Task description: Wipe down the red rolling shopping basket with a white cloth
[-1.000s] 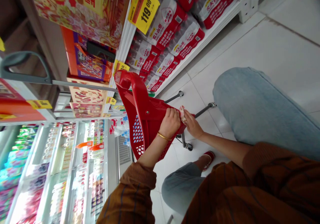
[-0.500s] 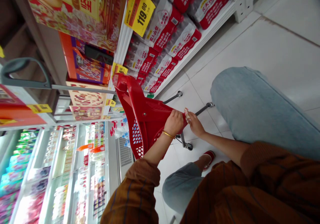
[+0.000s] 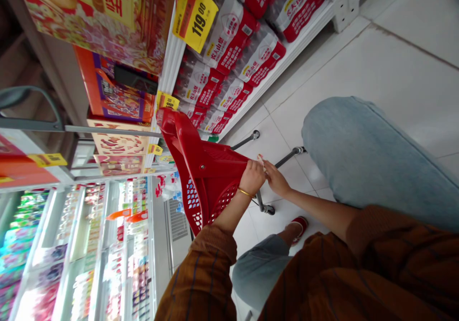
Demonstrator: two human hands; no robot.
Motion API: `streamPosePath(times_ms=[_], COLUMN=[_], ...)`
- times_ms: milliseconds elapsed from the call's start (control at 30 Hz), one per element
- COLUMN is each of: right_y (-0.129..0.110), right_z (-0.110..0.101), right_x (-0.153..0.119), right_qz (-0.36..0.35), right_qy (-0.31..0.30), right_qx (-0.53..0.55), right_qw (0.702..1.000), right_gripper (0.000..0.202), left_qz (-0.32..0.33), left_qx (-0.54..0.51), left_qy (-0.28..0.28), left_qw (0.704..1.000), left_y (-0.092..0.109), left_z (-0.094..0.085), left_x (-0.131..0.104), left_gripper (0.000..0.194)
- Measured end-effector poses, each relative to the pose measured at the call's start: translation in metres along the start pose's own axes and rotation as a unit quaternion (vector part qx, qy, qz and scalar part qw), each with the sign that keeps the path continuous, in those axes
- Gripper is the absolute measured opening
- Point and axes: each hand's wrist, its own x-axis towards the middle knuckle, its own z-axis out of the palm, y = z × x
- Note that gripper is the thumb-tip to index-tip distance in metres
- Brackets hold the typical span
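Observation:
My left hand [image 3: 252, 177], with a gold bracelet at its wrist, is closed in front of the lower end of a red plastic shopping basket cart [image 3: 211, 163]. Whatever its curled fingers hold is hidden. Beside it, almost touching, my right hand [image 3: 278, 179] pinches a small pale crumpled piece [image 3: 261, 160] with reddish marks between its fingertips. The cart's grey handle [image 3: 30, 108] extends to the left on a metal rod, and its wheeled legs reach the tiled floor.
Shelves with packs of red-labelled water bottles [image 3: 229, 34] and boxed snacks [image 3: 118, 89] run along the top and left. A dark phone-like object [image 3: 134, 78] lies against a box. Bright stocked shelves [image 3: 89, 244] stand lower left. My jeans-clad knee [image 3: 344, 144] is at right.
My right hand and the pale piece have moved slightly left, closer to my left hand. My left hand has shifted slightly right and down. The cart and shelves appear a little further left.

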Motion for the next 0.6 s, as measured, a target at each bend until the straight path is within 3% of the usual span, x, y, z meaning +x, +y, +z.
streamPosePath(times_ms=[333,467,600], right_y=[0.04,0.037,0.018], right_z=[-0.002,0.0,0.006], right_x=[-0.011,-0.01,-0.007], right_qz=[0.052,0.073,0.073], right_qy=[0.019,0.038,0.047], right_qx=[0.009,0.01,0.009], right_qw=[0.998,0.997,0.996], right_gripper=[0.052,0.053,0.052], left_qz=[0.007,0.018,0.028], left_qx=[0.015,0.015,0.015], left_qy=[0.005,0.006,0.002], left_qw=[1.0,1.0,0.999], left_y=[0.001,0.002,-0.002], left_z=[0.003,0.002,0.002], left_x=[-0.006,-0.007,-0.008], left_gripper=[0.039,0.038,0.039])
